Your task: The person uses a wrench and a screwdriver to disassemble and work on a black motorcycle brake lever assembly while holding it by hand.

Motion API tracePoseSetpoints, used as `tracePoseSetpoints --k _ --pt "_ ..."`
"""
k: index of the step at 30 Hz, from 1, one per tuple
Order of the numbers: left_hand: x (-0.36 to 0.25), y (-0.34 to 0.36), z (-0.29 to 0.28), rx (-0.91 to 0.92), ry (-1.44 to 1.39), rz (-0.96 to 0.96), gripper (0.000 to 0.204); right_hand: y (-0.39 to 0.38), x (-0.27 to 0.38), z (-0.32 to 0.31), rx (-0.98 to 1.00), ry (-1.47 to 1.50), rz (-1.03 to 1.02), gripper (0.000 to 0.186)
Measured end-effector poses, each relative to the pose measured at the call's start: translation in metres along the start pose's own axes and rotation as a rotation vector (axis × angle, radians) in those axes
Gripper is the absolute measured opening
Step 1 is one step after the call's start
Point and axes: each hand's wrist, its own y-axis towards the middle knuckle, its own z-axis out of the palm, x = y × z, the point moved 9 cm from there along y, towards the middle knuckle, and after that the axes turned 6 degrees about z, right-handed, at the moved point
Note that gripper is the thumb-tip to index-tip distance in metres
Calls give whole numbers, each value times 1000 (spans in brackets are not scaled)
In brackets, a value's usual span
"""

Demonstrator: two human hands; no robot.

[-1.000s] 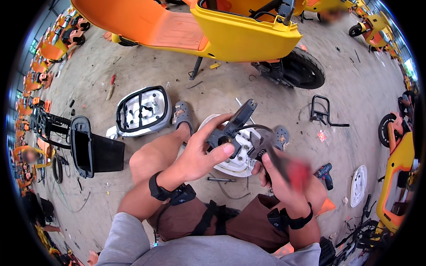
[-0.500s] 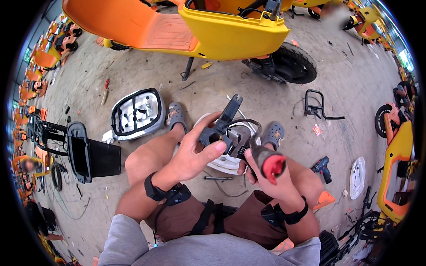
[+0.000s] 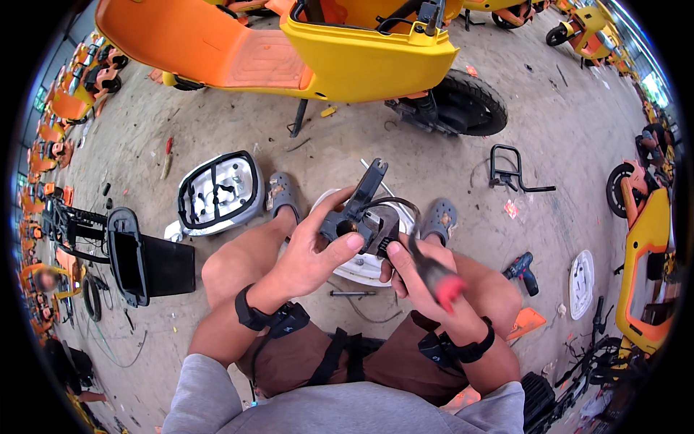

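Showing concrete flr [image 3: 463, 177] amid scooters [image 3: 369, 65], w/ 1 drill [image 3: 521, 269], 1 blk bin [image 3: 170, 259]. Clamping 1 dk bracket [image 3: 363, 200] in L fingers [image 3: 340, 253], 1 red-ended tool [image 3: 429, 273] in R fingers [image 3: 403, 260].

Left fingers [image 3: 341, 251] around dark part [image 3: 366, 189], right fingers [image 3: 405, 262] on red-ended tool [image 3: 434, 273]; yellow scooter [image 3: 376, 69] beyond

This is a scooter workshop in a large hall: orange-and-yellow scooters [image 3: 70, 106] line the left, a yellow-and-orange scooter [image 3: 376, 65] stands at the far side, and a cordless drill [image 3: 523, 272] and loose parts lie on the concrete floor [image 3: 217, 126].
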Motion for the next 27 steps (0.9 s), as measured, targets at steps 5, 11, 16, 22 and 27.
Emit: tracePoseSetpoints --k 5,11,16,22,27 --pt "-7 -1 0 -1 -53 11 73 -1 4 1 11 -20 -39 31" --pt "-14 -1 -6 -89 19 145 53 3 0 5 22 68 -39 33" --pt "-12 -1 -10 -116 -27 102 41 2 -3 5 21 73 -44 33" --pt "-14 1 -10 -131 -63 135 39 3 -4 4 27 92 -39 33" --pt "-14 1 -7 -142 -90 162 39 3 -6 2 13 79 -30 32"
